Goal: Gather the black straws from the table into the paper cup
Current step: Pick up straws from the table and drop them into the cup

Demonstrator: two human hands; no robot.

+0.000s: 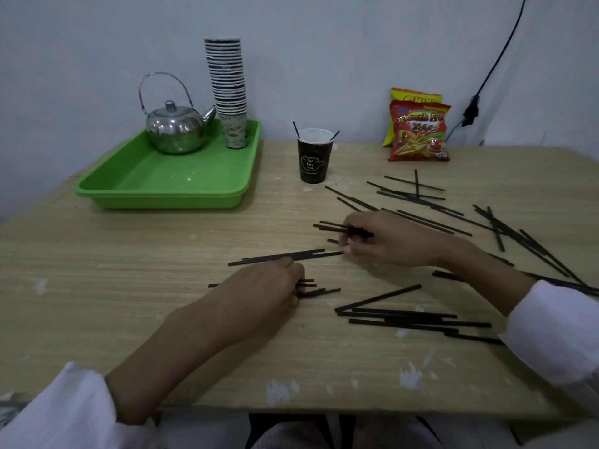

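Right hand (382, 241) pinches several black straws (330, 226) lying crosswise – paper cup (314, 160) stands straight beyond. Left hand (262, 293) curls over more straws on the counter (129, 286).

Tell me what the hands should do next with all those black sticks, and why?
Probably the right hand should carry the few straws pinched in its fingers up to the dark paper cup and drop them in. The cup holds only two straws, it stands just beyond that hand, and many more lie on the table.
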